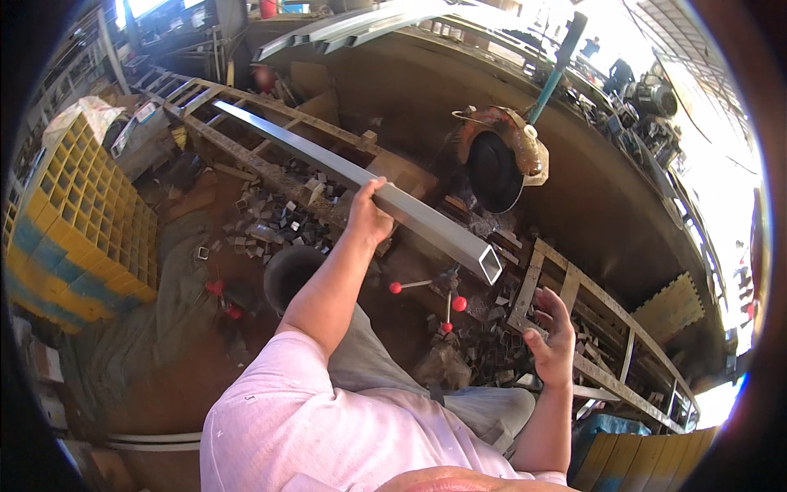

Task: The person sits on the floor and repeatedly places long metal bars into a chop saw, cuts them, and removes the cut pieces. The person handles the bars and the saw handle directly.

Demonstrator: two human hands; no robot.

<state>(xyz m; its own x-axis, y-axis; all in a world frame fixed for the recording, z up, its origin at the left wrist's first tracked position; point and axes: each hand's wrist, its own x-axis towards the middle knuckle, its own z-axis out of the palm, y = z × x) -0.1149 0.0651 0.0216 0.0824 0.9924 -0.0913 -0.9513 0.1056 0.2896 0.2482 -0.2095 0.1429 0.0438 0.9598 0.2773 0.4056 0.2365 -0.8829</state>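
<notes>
A long, square metal tube (430, 220) slants across the middle of the view, its hollow end toward my right side. My left hand (370, 215) is wrapped round it, thumb on top. Just past the tube's open end, my right hand (552, 336) is raised with its fingers apart and nothing in it. Beyond the tube stands a cut-off saw with a dark round blade (493, 172), an orange-brown guard and a teal lever (545, 97). Below the tube is a clamp handle with red ball knobs (449, 303).
A slatted metal frame (238, 152) runs to the far left, and another frame (627, 353) extends right. Many short tube offcuts (270, 225) lie in piles below. A stack of yellow square tubes (82, 205) stands at left. More long tubes (352, 33) rest at the back.
</notes>
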